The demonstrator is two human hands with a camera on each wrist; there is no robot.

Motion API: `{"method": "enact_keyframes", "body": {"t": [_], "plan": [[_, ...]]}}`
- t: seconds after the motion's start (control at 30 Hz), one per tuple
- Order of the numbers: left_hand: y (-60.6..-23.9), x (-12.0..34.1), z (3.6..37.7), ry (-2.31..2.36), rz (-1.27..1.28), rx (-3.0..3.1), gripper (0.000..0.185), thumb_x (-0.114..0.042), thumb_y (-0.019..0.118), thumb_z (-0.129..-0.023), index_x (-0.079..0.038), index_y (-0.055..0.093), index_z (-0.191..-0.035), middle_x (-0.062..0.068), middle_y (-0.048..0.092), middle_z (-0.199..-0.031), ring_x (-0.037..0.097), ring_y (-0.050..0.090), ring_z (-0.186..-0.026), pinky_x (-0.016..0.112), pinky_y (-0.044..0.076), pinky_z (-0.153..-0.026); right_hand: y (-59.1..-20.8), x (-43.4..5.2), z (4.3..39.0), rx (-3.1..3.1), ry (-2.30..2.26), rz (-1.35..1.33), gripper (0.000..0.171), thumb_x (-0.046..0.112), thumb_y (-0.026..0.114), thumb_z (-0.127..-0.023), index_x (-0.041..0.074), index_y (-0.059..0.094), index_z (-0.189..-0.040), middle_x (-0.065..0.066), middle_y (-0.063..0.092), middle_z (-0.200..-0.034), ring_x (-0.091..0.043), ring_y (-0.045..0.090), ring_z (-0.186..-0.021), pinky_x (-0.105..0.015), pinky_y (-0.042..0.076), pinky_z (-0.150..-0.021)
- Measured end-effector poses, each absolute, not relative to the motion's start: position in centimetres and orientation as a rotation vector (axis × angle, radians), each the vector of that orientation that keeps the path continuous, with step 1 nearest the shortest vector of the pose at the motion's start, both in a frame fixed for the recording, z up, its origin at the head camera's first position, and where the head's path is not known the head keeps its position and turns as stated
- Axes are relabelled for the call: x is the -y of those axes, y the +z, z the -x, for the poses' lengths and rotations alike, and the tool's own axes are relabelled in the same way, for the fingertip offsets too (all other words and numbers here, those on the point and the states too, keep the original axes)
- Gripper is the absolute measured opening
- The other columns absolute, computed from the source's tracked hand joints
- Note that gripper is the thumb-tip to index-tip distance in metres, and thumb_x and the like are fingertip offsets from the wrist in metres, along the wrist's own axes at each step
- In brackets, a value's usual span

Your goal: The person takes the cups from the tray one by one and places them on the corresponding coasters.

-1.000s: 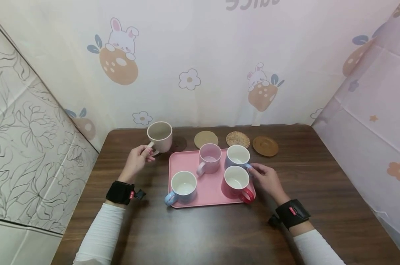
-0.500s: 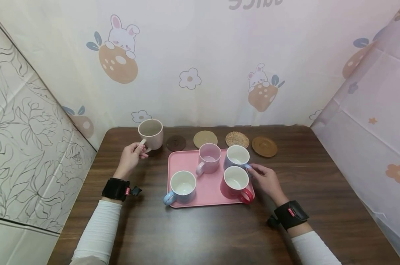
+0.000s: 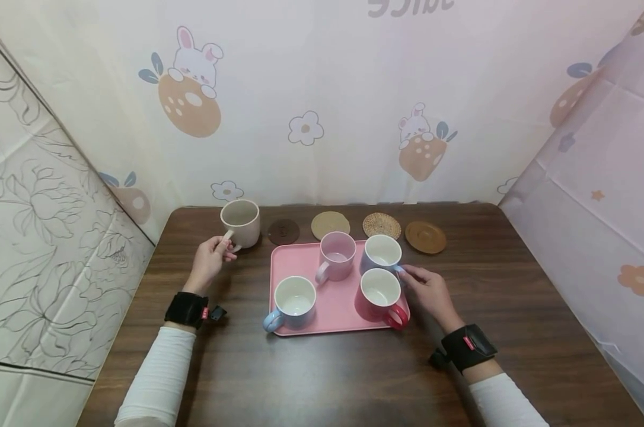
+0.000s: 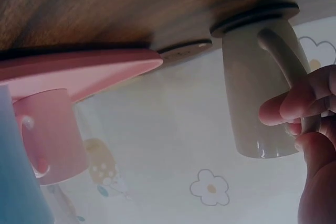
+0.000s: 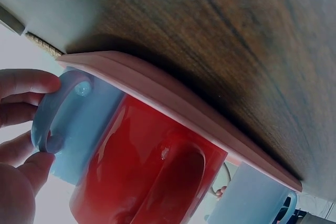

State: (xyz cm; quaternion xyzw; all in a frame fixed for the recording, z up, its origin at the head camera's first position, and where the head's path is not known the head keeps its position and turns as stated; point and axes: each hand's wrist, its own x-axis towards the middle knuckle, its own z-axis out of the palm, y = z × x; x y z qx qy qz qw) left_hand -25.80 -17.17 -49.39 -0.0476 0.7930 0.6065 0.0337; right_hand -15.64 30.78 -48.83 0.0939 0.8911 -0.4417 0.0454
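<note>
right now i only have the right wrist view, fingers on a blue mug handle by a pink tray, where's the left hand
Observer: The left hand pinches the handle of a beige mug, off the tray, near the table's far left.
Operator: how many mugs on the tray
Observer: Four: the pale blue mug your right hand holds, a red mug, a pink mug and a second blue mug.
Operator: any coasters free
Observer: Four bare coasters lie in a row behind the tray.
</note>
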Motion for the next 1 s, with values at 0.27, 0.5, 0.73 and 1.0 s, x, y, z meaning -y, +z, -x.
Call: {"method": "enact_keyframes", "body": {"t": [0.27,0.5,0.73,1.0], "plan": [[-50.2,17.5,25.5,1.939,0.184,-2.419,0.036,-0.015,0.041,-0.105,0.016,0.051,-0.119,0.024,0.059,-0.106,-0.004,0.060,-0.064,0.013,0.052,-0.064,-48.9,-30.9,15.6,-2.722,-1.352,-0.290,0.061,0.056,0.055,-0.093,0.010,0.060,-0.133,-0.017,0.064,-0.123,-0.031,0.061,-0.104,-0.042,0.056,-0.088],[-50.7,17.6,25.3,1.905,0.203,-2.499,0.040,-0.022,0.046,-0.104,0.011,0.056,-0.125,0.030,0.061,-0.114,-0.003,0.059,-0.065,0.014,0.051,-0.065,-48.8,-30.8,15.6,-2.693,-1.383,-0.300,0.061,0.055,0.055,-0.093,0.010,0.060,-0.133,-0.018,0.063,-0.124,-0.033,0.061,-0.107,-0.042,0.056,-0.089],[-49.9,17.7,24.5,1.724,0.231,-2.623,0.040,-0.024,0.047,-0.103,0.004,0.055,-0.131,0.027,0.063,-0.119,-0.003,0.059,-0.069,0.016,0.051,-0.068,-48.7,-30.9,15.6,-2.700,-1.375,-0.279,0.058,0.052,0.056,-0.094,0.009,0.060,-0.132,-0.019,0.063,-0.125,-0.032,0.064,-0.104,-0.040,0.057,-0.087],[-48.4,17.9,22.3,1.589,0.314,-2.766,0.035,-0.021,0.047,-0.103,-0.003,0.057,-0.131,0.022,0.052,-0.129,0.032,0.069,-0.094,0.021,0.054,-0.068,-48.8,-31.1,15.5,-2.704,-1.394,-0.261,0.056,0.049,0.057,-0.094,0.008,0.061,-0.132,-0.019,0.063,-0.123,-0.032,0.065,-0.102,-0.041,0.057,-0.086]]}}
